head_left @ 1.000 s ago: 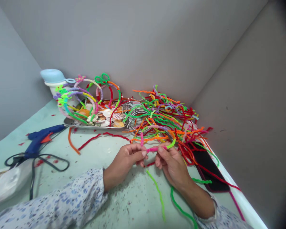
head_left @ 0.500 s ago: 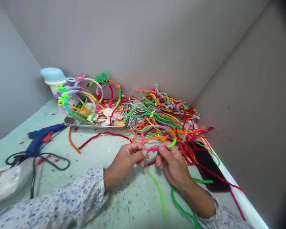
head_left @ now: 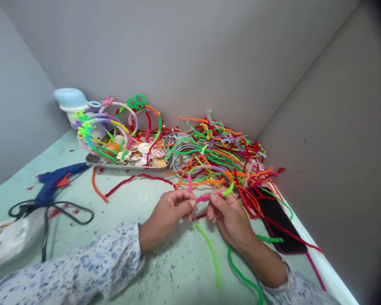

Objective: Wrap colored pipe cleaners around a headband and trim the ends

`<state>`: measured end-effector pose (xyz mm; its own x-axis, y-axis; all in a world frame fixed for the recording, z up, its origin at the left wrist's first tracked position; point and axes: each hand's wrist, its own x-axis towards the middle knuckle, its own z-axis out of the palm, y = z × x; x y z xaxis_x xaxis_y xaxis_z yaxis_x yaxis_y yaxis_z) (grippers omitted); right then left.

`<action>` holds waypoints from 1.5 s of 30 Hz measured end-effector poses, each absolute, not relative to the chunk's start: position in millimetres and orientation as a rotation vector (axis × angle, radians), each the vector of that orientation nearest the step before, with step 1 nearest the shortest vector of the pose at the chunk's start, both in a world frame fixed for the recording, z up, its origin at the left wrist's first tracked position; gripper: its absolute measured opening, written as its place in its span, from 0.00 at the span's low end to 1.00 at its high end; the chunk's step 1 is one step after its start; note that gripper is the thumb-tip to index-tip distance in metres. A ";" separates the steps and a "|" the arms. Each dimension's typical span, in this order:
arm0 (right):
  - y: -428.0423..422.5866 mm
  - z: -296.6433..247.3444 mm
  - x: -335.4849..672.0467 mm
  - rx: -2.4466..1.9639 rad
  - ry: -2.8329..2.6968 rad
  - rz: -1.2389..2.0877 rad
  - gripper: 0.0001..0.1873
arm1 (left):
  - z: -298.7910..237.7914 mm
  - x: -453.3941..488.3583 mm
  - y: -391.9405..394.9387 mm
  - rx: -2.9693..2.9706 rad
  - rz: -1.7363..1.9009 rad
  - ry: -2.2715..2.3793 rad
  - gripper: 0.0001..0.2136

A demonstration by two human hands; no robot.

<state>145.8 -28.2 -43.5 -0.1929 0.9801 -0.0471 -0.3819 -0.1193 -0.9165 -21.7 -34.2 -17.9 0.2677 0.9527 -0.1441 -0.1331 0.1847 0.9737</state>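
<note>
Between my hands is a pipe-cleaner headband [head_left: 212, 168], a thin arch wrapped in pink, lilac, orange and lime green. My left hand [head_left: 169, 212] pinches it at its pink left side, thumb against the fingers. With thumb and forefinger, my right hand [head_left: 228, 216] grips it near the lime-green end. A fuzzy pink length [head_left: 204, 198] spans the small gap between my fingertips; where it joins the band is covered by my fingers. Below my hands a lime-green pipe cleaner [head_left: 211, 252] and a darker green pipe cleaner [head_left: 241, 271] lie on the table.
A heap of coloured pipe cleaners [head_left: 222, 148] lies beyond my hands, beside coiled silver bands [head_left: 184, 150]. Shells fill a metal tray [head_left: 130, 166] with finished headbands [head_left: 127, 114] standing in it. A blue glue gun [head_left: 51, 184], a bottle [head_left: 71, 99] and a phone [head_left: 281, 224] lie or stand around.
</note>
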 end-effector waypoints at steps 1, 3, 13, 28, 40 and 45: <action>-27.9 -43.4 146.1 -0.872 -0.987 1.562 0.12 | -17.9 -21.6 -34.2 1.089 0.975 0.989 0.08; -27.5 -43.7 147.0 -0.879 -1.005 1.530 0.11 | -17.9 -21.3 -34.1 1.094 0.985 1.015 0.08; -28.3 -47.2 150.7 -0.926 -1.202 1.303 0.08 | -13.7 -21.0 -35.7 1.122 0.949 1.118 0.11; -29.3 -35.7 148.9 -0.978 -1.360 1.203 0.08 | -18.5 -19.2 -33.6 1.165 0.973 1.219 0.10; -31.4 -33.0 147.2 -0.984 -1.379 1.209 0.08 | -18.0 -17.8 -39.1 1.281 0.969 1.251 0.09; -33.1 -31.5 147.2 -1.012 -1.382 1.225 0.09 | -19.6 -18.1 -43.3 1.480 1.006 1.302 0.08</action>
